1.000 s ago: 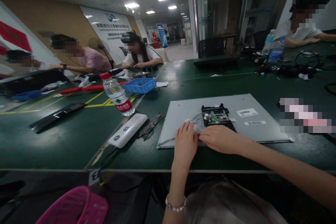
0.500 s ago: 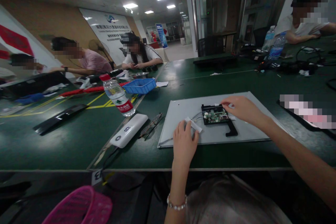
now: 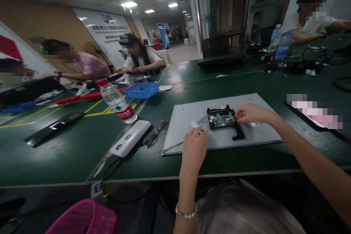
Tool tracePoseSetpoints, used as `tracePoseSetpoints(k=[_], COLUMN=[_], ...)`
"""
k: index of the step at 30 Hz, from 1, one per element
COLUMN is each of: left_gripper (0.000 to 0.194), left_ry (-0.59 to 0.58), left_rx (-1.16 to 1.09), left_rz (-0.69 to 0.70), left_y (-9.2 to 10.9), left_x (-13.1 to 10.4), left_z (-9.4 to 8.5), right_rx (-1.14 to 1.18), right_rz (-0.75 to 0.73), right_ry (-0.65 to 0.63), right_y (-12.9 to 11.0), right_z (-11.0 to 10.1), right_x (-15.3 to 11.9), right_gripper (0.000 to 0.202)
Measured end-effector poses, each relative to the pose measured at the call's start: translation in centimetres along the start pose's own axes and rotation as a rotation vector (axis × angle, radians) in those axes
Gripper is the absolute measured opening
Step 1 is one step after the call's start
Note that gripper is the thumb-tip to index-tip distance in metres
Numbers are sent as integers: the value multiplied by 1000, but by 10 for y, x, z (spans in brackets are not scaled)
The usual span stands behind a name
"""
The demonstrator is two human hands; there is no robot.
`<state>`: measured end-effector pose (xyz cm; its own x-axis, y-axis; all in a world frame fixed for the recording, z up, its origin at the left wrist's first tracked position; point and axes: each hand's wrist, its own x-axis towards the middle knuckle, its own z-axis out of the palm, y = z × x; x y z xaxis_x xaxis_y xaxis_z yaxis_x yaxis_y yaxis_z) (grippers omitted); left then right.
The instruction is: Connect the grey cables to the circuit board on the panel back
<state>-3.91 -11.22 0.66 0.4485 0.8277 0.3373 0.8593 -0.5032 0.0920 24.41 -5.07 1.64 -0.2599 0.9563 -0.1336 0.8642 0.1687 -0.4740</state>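
A green circuit board (image 3: 221, 120) sits in a black plastic bracket (image 3: 239, 131), on a flat light-grey panel (image 3: 178, 124). My right hand (image 3: 255, 112) pinches the bracket's right edge, fingertips pressed together beside the board. Just left of the bracket, my left hand (image 3: 194, 150) is closed, its fingers curled over a white strip (image 3: 194, 124) whose end sticks out past them. Thin grey wires (image 3: 203, 120) run from the strip's area to the board. What lies under the left fingertips is partly hidden.
Left of the panel are glasses (image 3: 155, 131), a white power bank (image 3: 131, 138) with a cable, and a water bottle (image 3: 117, 102). A blue tray (image 3: 141, 90) stands behind. A phone (image 3: 312, 115) lies at right. A pink basket (image 3: 85, 217) is below the table edge. Several people sit around.
My right hand has slid from the bracket's upper right corner down along its right edge. The left fingers have curled in more over the white strip. The camera view has shifted slightly.
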Motion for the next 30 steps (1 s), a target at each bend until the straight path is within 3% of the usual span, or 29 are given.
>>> tracePoseSetpoints(k=[6, 14, 19, 22, 27, 30], left_gripper=[22, 18, 18, 17, 19, 23], left_ry=[19, 333, 299, 275, 285, 266], left_rx=[-106, -241, -256, -259, -191, -142], left_rz=[-64, -314, -327, -322, -308, -289], left_y=[-3, -18, -21, -18, -17, -18], left_x=[1, -1, -2, -2, -3, -4], left_z=[2, -1, 2, 1, 2, 5], right_rx=[53, -31, -183, -207, -150, -240], right_rz=[15, 238, 411, 320, -101, -256], right_ry=[-50, 73, 156, 243, 273, 259], right_y=[9, 40, 60, 55, 19, -4], right_z=[-7, -24, -27, -27, -21, -16], right_x=[-1, -1, -2, 1, 21, 40], right_gripper=[14, 16, 20, 27, 38, 34])
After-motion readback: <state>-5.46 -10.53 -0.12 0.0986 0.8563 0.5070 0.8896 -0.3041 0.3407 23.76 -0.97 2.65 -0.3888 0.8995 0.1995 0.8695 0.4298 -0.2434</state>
